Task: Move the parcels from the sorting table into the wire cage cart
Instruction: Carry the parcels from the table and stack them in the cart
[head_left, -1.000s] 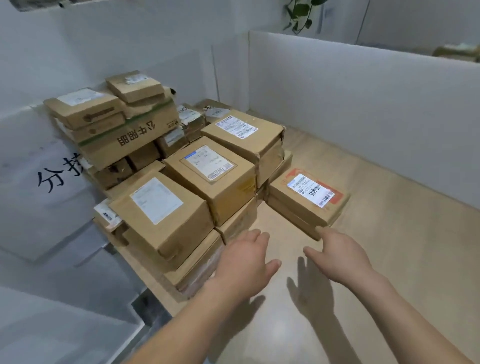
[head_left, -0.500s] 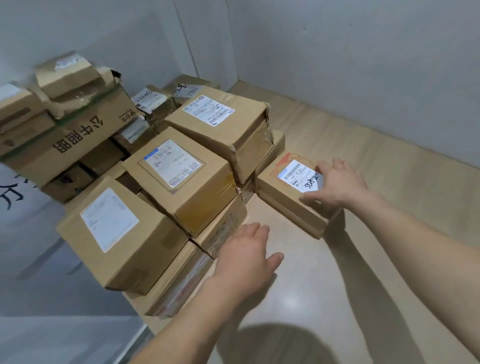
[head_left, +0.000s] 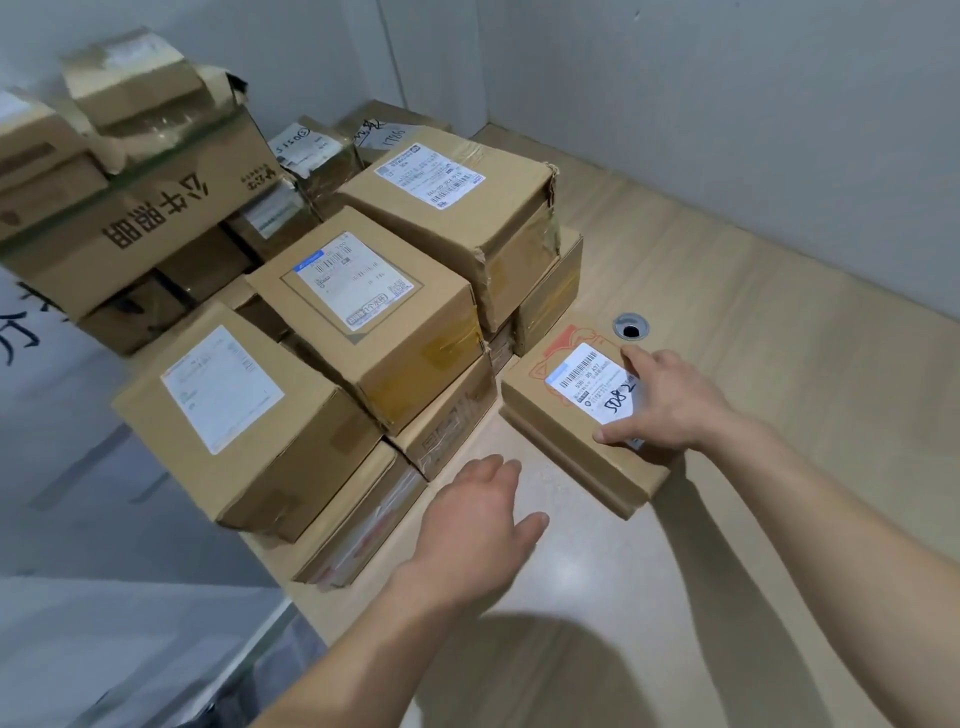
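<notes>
Round grey metal cable grommet (head_left: 630, 326) with a dark hole; plain white partition panels (head_left: 727, 130) behind

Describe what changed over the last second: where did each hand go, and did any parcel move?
The right hand reached forward from the bare tabletop onto the flat parcel with the red print, and now rests on its label, thumb at the near edge; no closed grip yet. The left hand stayed open above the table, short of the stack. The parcel and the stacked boxes have not visibly shifted.
</notes>
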